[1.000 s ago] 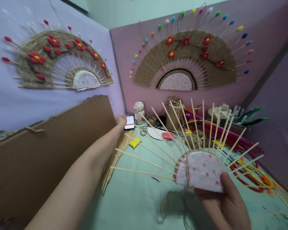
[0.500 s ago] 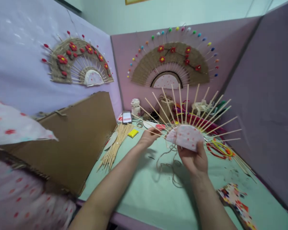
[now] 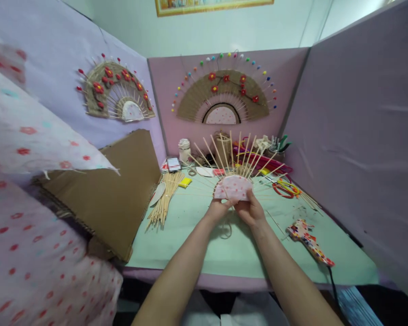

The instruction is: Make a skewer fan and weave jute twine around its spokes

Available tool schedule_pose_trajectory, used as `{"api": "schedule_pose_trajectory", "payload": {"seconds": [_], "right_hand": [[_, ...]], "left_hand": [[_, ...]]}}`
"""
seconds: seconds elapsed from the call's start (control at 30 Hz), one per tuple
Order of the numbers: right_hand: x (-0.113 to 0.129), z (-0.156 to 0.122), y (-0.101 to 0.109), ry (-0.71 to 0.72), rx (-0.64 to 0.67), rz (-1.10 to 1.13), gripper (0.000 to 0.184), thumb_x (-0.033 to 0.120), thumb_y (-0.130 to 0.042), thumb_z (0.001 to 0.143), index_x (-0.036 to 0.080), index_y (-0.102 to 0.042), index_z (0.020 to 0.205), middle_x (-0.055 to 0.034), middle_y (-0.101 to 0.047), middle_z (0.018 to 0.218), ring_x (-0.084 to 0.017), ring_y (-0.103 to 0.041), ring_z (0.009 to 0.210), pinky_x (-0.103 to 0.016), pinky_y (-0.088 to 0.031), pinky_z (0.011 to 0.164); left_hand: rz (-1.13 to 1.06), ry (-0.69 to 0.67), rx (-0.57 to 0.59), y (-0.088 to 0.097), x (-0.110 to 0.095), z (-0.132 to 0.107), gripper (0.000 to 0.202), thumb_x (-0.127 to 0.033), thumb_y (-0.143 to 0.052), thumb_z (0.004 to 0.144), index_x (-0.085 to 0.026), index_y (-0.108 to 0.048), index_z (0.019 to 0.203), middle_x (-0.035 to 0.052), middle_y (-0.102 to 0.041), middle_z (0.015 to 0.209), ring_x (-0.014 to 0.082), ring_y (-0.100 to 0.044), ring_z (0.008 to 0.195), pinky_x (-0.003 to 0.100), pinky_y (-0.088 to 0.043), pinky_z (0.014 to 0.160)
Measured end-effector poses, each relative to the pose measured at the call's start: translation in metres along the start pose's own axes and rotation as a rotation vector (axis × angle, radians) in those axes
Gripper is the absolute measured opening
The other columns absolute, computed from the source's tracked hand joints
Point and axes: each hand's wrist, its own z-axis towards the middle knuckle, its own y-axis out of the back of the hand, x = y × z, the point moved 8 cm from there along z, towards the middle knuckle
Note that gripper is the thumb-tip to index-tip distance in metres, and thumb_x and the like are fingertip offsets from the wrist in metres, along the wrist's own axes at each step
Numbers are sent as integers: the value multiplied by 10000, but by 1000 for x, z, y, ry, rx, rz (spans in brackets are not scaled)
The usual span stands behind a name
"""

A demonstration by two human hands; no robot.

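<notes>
Holding a fan (image 3: 233, 188) are two hands, close above the middle of the tabletop (image 3: 193, 251). The fan has a half-round base of white cloth with pinkish dots, and thin sticks (image 3: 225, 154) spread from it, upwards and to both sides. The right hand (image 3: 251, 210) grips the lower right corner of the base, with its thumb on the front. The left hand (image 3: 219, 210) is at the lower left edge and touches it; whether its fingers are closed there, I cannot tell. Below the hands there is a loop of twine (image 3: 226, 231).

To the left lies a bundle (image 3: 166, 201) of loose sticks, and just beside it a yellow packet (image 3: 185, 182). Behind these is a phone (image 3: 173, 164); its screen is blurred into squares, so its writing cannot be read. Next to the phone stands a white jar (image 3: 184, 151). A red packet (image 3: 219, 172) lies behind the fan; any print on it is too small to read. On the right, a glue gun (image 3: 308, 240) with a flowery pattern and a black cord lies near the edge. One finished fan (image 3: 95, 106) hangs on the left wall, another (image 3: 190, 97) on the back wall, both with red flowers.
</notes>
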Motion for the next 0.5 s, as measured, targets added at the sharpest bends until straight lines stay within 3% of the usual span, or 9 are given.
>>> {"api": "schedule_pose_trajectory", "payload": {"seconds": [0.07, 0.3, 0.4, 0.5], "right_hand": [[-6, -2, 2, -12, 1, -31, 378, 469, -723, 685, 239, -648, 975, -23, -702, 1017, -198, -628, 1008, -371, -503, 898], [-14, 0, 7, 0, -19, -171, 364, 487, -756, 633, 253, -631, 882, 6, -694, 897, -180, -636, 863, -340, -510, 771], [-17, -1, 7, 27, -31, -314, 386, 534, -725, 636, 224, -616, 837, -16, -665, 878, -177, -627, 835, -321, -495, 735], [-14, -1, 12, 107, -100, -410, 401, 488, -735, 637, 214, -601, 897, -18, -627, 907, -165, -602, 854, -296, -474, 733]], "left_hand": [[-16, -10, 20, 2, 1, -2, 547, -249, -836, 545, -239, -636, 1055, 67, -659, 1079, 188, -601, 975, 307, -447, 865], [-110, 22, -1, 11, 6, -2, 493, -345, -807, 590, -224, -632, 1035, 78, -674, 1060, 176, -628, 870, 272, -488, 698], [-157, -15, -25, 16, 7, 3, 504, -366, -796, 597, -201, -621, 1039, 67, -681, 998, 145, -637, 791, 252, -488, 665], [-182, -36, -25, 19, 9, 7, 572, -394, -792, 599, -178, -594, 1091, 53, -687, 907, 137, -652, 730, 270, -503, 698]]}}
